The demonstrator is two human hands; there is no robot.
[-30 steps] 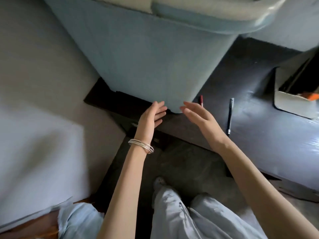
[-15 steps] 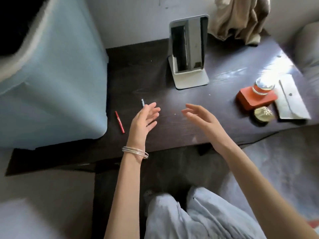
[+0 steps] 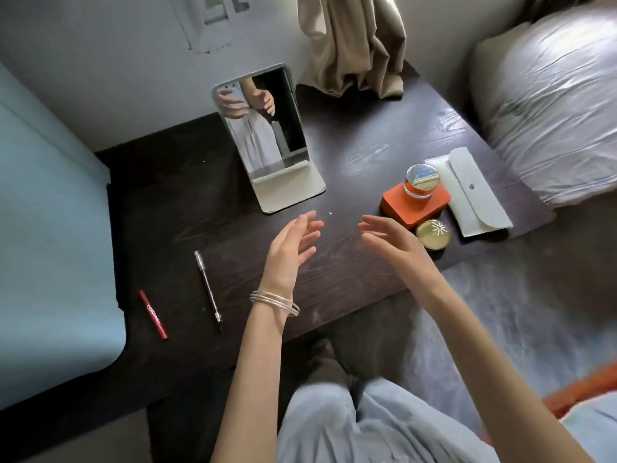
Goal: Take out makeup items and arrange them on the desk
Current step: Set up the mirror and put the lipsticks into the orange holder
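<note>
Glass and gold stand just beyond the right hand (image 3: pixel 392 240), whose fingers hang loose and empty like the left hand (image 3: pixel 293 243): a glass jar (image 3: pixel 421 182) atop an orange box (image 3: pixel 415 205), a gold compact (image 3: pixel 433 234) beside it. Jar probably heavy, slick and breakable, best taken round its sides; dark wooden desk (image 3: pixel 350 155) between blue bin (image 3: pixel 50 245) and bed (image 3: pixel 551 105)

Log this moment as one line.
left hand open, empty | right hand open, empty | red pencil, pen lie left | orange box, gold tin right
</note>
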